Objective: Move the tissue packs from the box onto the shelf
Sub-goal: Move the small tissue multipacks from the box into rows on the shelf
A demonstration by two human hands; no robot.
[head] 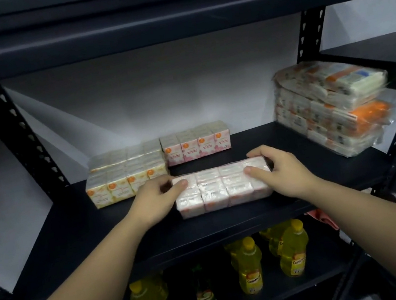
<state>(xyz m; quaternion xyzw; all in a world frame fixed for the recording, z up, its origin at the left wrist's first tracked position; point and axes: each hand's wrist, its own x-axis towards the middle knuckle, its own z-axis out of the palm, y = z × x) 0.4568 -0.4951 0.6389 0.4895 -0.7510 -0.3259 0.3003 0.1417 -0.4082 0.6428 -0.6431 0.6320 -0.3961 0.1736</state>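
Both hands, left [157,201] and right [278,171], clamp the ends of a pink plastic-wrapped tissue pack [221,188] lying on the black metal shelf [230,220], so the placing step looks nearly finished. Next likely calls for sliding it back beside the pink-and-white pack [195,142] standing at the rear, then letting go.

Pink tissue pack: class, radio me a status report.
Both hands, left hand and right hand, gripping pink tissue pack ends. Pack on shelf. Path clear.

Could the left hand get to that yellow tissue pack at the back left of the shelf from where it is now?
Probably yes. The left hand grips the pink tissue pack right beside the yellow tissue pack, with nothing between them on the shelf. It would need to let go of the pink pack first.
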